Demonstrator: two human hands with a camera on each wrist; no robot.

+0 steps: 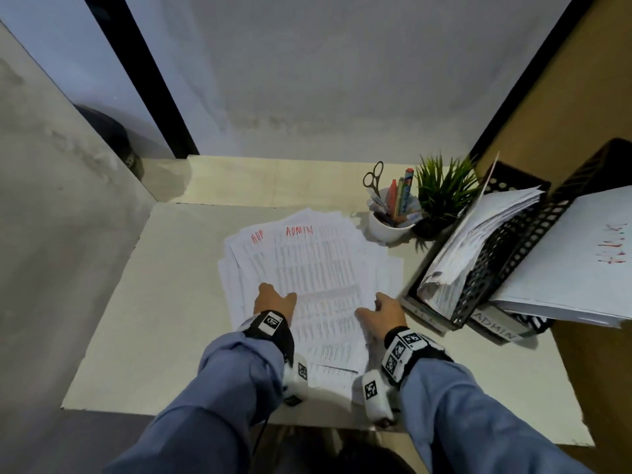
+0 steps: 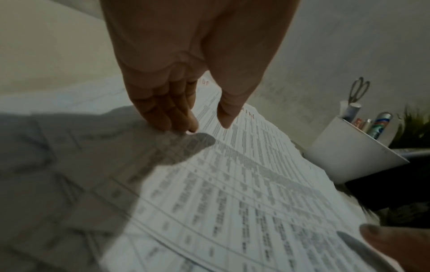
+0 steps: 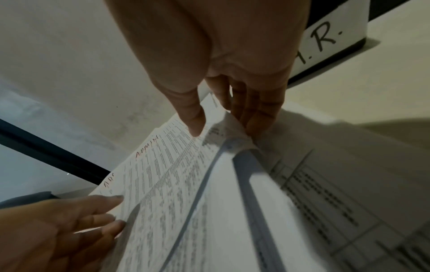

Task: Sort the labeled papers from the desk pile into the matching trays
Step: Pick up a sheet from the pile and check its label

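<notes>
White printed sheets, a loose fanned pile of papers (image 1: 307,268), sit mid-tabletop toward the right edge; table text is too blurred to read, only red handwritten "ADMIN" on the top sheet (image 1: 318,285) and a cut-off "AD" on the one under it are legible. Left hand (image 1: 273,302) rests on the pile's left side, fingers (image 2: 167,117) straight and together, tips on paper. Right hand (image 1: 383,314): thumb over, fingers (image 3: 258,114) under a lifted right edge of the top sheet (pinch looks real, contact point partly hidden by the curl). Black mesh trays (image 1: 506,261) at the right edge, stuffed with paper; front label reads "ADMIN", another only ".R." in the right wrist view, rest blocked by the palm. Red writing on the rightmost sheet is smeared, unreadable.
</notes>
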